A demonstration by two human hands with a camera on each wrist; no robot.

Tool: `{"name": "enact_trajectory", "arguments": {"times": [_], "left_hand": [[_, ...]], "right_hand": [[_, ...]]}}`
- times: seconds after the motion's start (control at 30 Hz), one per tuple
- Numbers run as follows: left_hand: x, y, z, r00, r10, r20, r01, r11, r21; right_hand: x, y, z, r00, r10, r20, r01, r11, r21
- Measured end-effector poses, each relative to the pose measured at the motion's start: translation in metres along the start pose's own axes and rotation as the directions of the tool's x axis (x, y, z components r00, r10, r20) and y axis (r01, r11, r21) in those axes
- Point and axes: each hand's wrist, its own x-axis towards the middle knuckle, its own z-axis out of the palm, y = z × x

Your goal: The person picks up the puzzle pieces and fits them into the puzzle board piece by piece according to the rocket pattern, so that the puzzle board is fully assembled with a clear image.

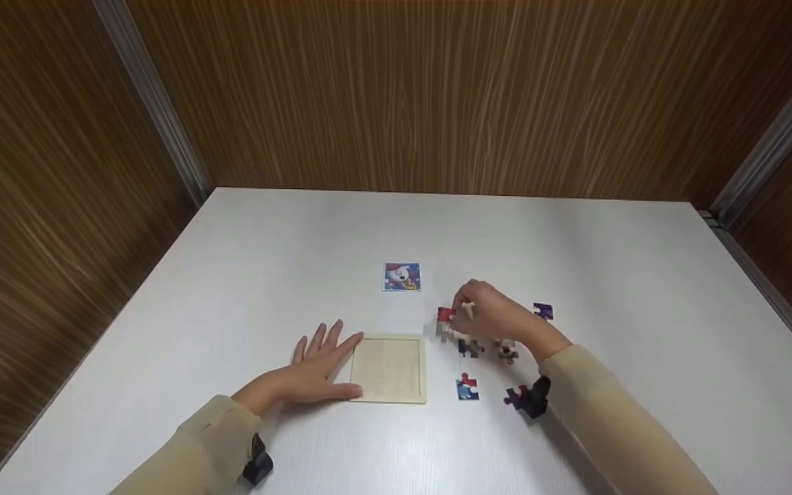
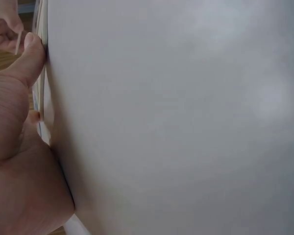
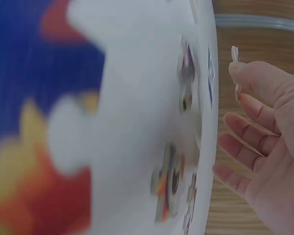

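My left hand [image 1: 308, 377] lies spread at the left side of a shallow square wooden puzzle tray [image 1: 390, 368], its thumb and index fingertip on the tray's left rim. Nothing lies inside the tray. My right hand [image 1: 496, 315], right of the tray and above the table, pinches a red and white jigsaw piece [image 1: 445, 315] between thumb and index finger. In the right wrist view that jigsaw piece appears edge-on [image 3: 235, 55], and the other fingers are spread loosely. Below this hand lie a dark piece [image 1: 468, 348] and a piece with brown patches [image 1: 507, 353].
A small square picture card [image 1: 401, 277] lies beyond the tray. More jigsaw pieces sit on the white table: a red and blue one [image 1: 467, 388], a purple one [image 1: 543, 311] and one near the right wrist [image 1: 514, 397]. Wood-grain panels [image 1: 396, 96] enclose the table.
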Motion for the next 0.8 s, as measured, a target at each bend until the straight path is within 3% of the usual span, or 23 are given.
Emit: {"name": "enact_trajectory", "arguments": {"times": [0.33,0.57,0.8], "left_hand": [[0.001,0.0,0.0,1.0,-0.006,0.0,0.006,1.0,0.016],[0.001,0.001,0.0,1.0,-0.011,-0.011,0.011,0.999,0.042],[0.0,0.001,-0.001,1.0,-0.022,0.009,0.022,0.999,0.034]], "right_hand": [[0.0,-0.027,0.011,0.992,-0.124,0.01,0.123,0.992,0.008],[0.001,-0.044,0.023,0.988,-0.155,0.025,0.155,0.988,0.02],[0.008,-0.052,0.035,0.965,-0.26,0.034,0.259,0.966,0.022]]}}
